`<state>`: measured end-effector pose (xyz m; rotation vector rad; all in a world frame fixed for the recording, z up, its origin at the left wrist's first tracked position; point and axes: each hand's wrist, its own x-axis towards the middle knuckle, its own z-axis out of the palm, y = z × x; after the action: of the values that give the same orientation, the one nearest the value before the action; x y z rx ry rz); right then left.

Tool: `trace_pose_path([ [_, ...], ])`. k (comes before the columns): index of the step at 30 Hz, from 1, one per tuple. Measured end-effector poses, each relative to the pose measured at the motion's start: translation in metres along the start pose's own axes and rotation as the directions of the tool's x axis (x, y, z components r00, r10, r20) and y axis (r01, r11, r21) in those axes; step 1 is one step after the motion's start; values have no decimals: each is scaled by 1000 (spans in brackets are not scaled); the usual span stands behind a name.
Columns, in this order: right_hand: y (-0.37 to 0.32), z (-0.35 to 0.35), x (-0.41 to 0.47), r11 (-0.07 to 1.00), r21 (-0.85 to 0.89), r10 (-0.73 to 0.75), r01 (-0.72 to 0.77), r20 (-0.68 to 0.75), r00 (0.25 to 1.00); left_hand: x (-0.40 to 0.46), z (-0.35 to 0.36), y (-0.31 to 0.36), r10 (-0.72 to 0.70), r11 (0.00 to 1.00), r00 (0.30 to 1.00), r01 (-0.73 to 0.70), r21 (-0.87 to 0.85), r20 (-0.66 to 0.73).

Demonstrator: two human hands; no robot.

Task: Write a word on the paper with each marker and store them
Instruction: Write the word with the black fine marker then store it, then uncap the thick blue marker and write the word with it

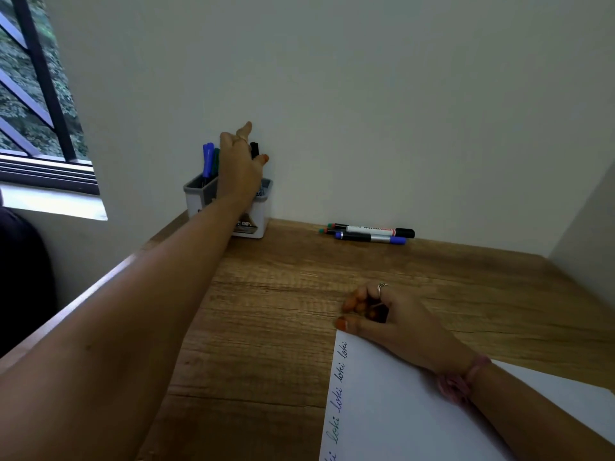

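Markers (pixel 369 233) lie together on the tabletop (pixel 283 321), well to the right of the left hand (pixel 240 168). Its grip is over the holder (pixel 199 201); I cannot tell if it grasps a marker or has released one. The right hand (pixel 382 314) is loosely curled at the paper (pixel 416 420) corner, probably to steady it.

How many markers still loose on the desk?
3, bunched by the wall: two green-tipped markers and a blue marker. Others stand in the holder; the left hand may hide some.

paper (pixel 416 420) cropped, holder (pixel 196 197) front hidden
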<state>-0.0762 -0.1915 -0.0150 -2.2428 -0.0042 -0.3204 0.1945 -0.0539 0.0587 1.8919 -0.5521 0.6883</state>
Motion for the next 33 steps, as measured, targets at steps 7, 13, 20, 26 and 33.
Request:
trace_pose_path([
  [7, -1, 0, -1, 1000, -6, -2, 2, 11, 1000, -53, 40, 29, 284, 955, 903, -295, -15, 322],
  [13, 1, 0, 0, 999, -35, -26, 26, 1, 1000, -94, 86, 26, 143, 962, 760, -258, 92, 634],
  [20, 5, -1, 2, 999, -41, -36, 36, 12, 999, -99, 90, 25, 84, 921, 762, -305, 242, 643],
  [26, 6, 0, 1, 998, -49, -44, 44, 1, 999, -112, 62, 36, 110, 984, 794, -171, 46, 597],
  [33, -3, 2, -5, 996, -10, -88, 88, -41, 995, -126, 2, 59, -5, 947, 902, 143, -289, 431],
])
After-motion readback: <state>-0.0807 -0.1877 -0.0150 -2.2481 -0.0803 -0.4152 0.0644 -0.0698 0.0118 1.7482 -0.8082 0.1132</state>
